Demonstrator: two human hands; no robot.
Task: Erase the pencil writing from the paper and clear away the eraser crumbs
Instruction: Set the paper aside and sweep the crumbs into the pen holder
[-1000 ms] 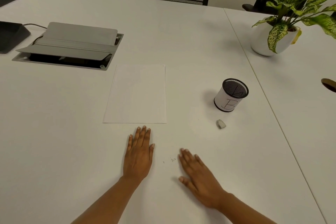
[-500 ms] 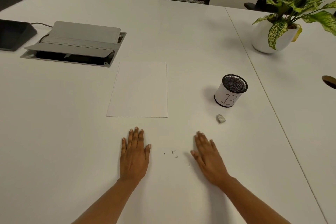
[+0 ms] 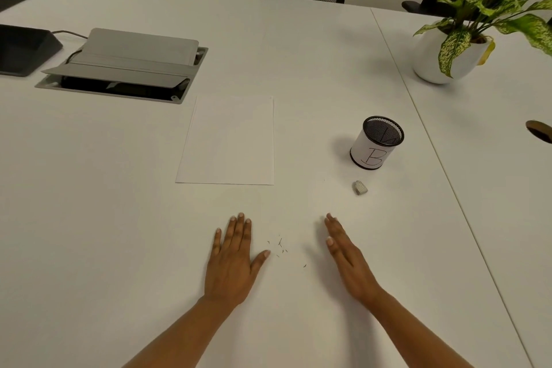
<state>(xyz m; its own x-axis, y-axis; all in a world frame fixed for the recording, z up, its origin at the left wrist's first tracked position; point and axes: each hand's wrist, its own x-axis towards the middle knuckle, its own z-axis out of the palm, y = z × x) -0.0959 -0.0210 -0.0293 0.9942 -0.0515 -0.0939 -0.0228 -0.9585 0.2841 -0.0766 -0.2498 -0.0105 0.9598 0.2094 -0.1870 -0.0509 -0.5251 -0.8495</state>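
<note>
A white sheet of paper (image 3: 228, 142) lies flat in the middle of the table; I see no writing on it. Several dark eraser crumbs (image 3: 280, 245) are scattered on the table below the paper, between my hands. My left hand (image 3: 233, 257) rests flat, palm down, just left of the crumbs. My right hand (image 3: 348, 260) stands on its edge with straight fingers, just right of them. A small grey eraser (image 3: 360, 187) lies to the right, near a mesh pen cup (image 3: 378, 143) marked with a B.
A grey cable hatch (image 3: 125, 69) stands open at the back left, with a dark device (image 3: 24, 48) beside it. A potted plant (image 3: 466, 27) stands at the back right. A seam (image 3: 433, 140) between two tabletops runs down the right side. Chairs stand behind the table.
My right hand moved right, off the crumbs, and turned from flat onto its edge. The crumbs now lie uncovered between my hands. My left hand stayed almost still.
</note>
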